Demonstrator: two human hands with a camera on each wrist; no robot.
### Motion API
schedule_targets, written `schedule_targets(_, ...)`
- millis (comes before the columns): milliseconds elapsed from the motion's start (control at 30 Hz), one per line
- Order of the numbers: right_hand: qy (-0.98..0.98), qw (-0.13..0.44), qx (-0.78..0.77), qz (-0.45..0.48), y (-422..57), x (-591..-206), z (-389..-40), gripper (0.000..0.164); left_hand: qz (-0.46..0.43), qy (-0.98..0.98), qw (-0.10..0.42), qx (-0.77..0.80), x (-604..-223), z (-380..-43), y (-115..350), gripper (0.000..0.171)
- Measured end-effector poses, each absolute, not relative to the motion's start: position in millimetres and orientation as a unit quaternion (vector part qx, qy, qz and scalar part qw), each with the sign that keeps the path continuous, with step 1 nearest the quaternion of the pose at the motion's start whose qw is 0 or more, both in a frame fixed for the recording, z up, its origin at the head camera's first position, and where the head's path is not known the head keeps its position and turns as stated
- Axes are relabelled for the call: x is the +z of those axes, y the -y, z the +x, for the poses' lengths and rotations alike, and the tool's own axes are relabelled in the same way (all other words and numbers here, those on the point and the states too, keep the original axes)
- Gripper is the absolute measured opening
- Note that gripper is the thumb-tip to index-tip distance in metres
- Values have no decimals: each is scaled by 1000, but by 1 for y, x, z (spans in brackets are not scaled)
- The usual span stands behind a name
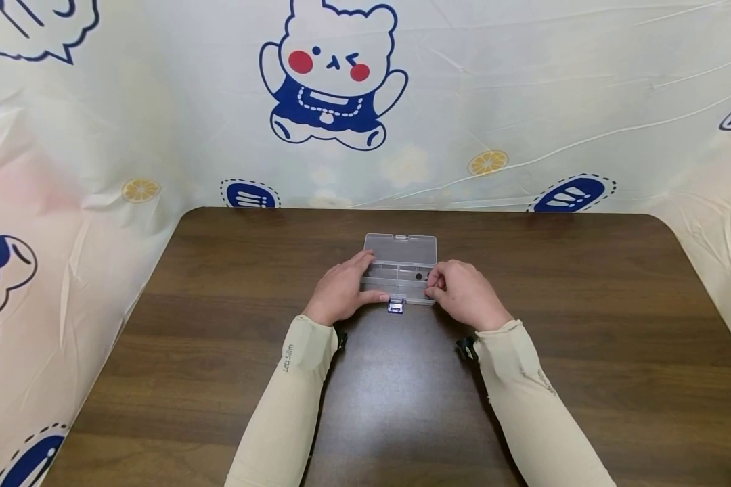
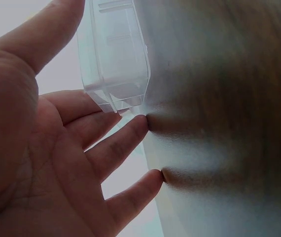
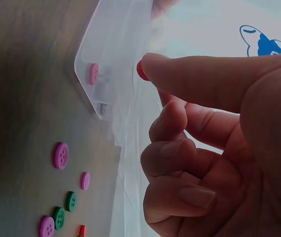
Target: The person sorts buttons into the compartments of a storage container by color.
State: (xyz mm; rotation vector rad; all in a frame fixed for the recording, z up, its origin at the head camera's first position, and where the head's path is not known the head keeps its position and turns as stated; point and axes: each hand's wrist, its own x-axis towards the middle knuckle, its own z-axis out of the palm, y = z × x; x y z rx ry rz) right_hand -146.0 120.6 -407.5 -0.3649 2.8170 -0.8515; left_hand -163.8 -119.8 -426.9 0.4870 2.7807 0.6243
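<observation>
A clear plastic compartment box (image 1: 400, 251) lies on the table, its lid raised at the back. My left hand (image 1: 339, 287) holds its left end, thumb at the front edge and index finger toward the back. In the left wrist view two fingertips touch the tabletop beside the box (image 2: 121, 54). At the right end, my right hand (image 1: 463, 291) pinches a red button (image 3: 141, 71) between thumb and index finger, close to the box wall. Through that wall a pink button (image 3: 93, 74) shows. Dark small pieces (image 1: 418, 276) sit in a right-hand compartment.
In the right wrist view, loose buttons lie near the box: a magenta button (image 3: 61, 155), a smaller pink one, green buttons (image 3: 71, 201) and a red one. A small bluish clasp-like piece (image 1: 396, 306) is at the box's front edge. A printed curtain (image 1: 219, 101) hangs behind the brown table (image 1: 219, 270).
</observation>
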Motion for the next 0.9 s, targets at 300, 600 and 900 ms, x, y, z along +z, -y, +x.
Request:
schedule_targets(300,-947,96,-281,-126,-118,-409,-145,8,166,-955,126,213,-427,-164,120,85)
schedule_targets(600,-947,95,-274,-135,-117,-410,-144,8,169,-955,122,212,-427,-164,120,85)
schedule_targets(900,-947,105,-272,-138,-118,-409,-144,8,169,-955,120,212,-427,-164,120,85)
